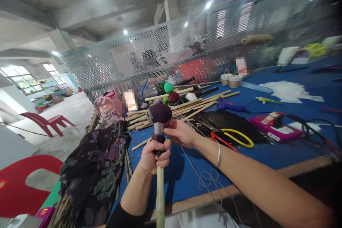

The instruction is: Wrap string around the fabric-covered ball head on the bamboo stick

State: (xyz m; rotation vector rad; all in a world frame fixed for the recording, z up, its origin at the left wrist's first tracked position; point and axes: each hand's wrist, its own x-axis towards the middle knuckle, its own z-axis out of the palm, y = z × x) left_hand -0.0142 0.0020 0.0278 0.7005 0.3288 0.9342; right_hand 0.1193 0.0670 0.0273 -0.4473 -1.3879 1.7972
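Cloth-topped stick (160, 196) upright, hands (155, 153) (184, 133) at grey thread binding (158, 129).

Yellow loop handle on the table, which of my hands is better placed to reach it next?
Probably your right hand: it's nearer the yellow loop handle, while your left hand is closed around the pale stick below the dark bundle.
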